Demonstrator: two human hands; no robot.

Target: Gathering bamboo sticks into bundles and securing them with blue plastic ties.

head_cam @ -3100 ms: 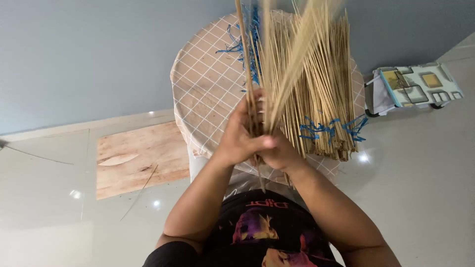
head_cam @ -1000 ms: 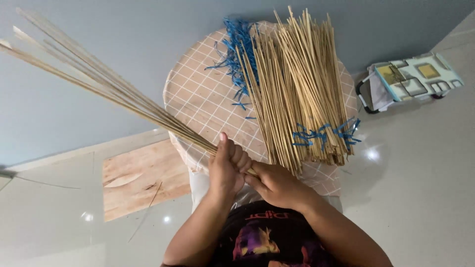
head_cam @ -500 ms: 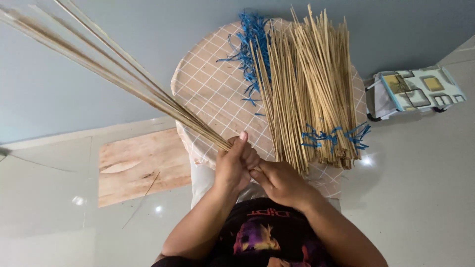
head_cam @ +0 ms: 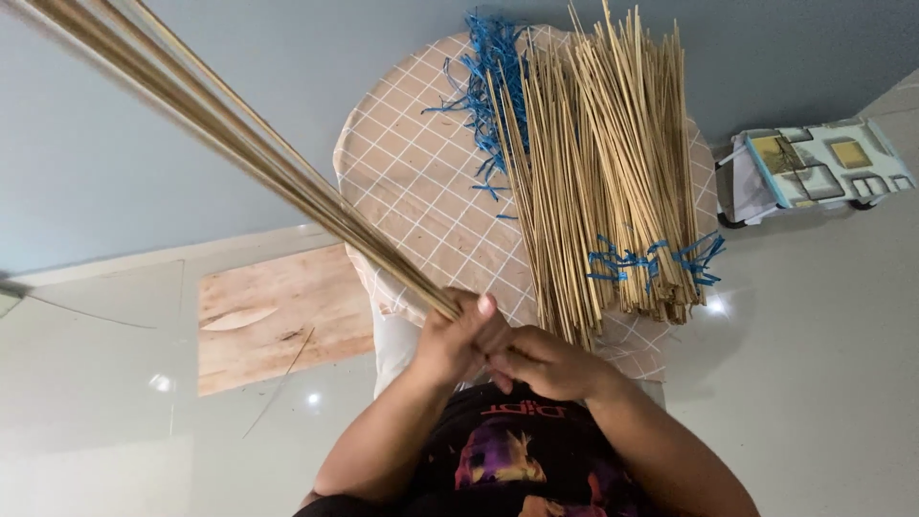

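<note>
My left hand (head_cam: 458, 337) grips one end of a small bunch of long thin bamboo sticks (head_cam: 239, 144); the bunch slants up to the top left and is blurred. My right hand (head_cam: 542, 361) is closed right beside the left, its fingers at the same end of the bunch. Both hands hover at the near edge of a round table (head_cam: 412, 182) covered in a beige checked cloth. On the table lies a large pile of bamboo sticks (head_cam: 603, 172), tied with blue plastic strips (head_cam: 493, 86) at the far end and more near the close end.
A wooden board (head_cam: 278, 316) lies on the glossy floor to the left of the table, with a loose stick beside it. A small box-like bag with a square pattern (head_cam: 814, 170) stands on the floor at the right. A grey wall is behind.
Three seconds ago the held bunch stood upright over the pile; it has since swung down to the left. Over the last second it has shifted slightly, with both hands still at its base.
</note>
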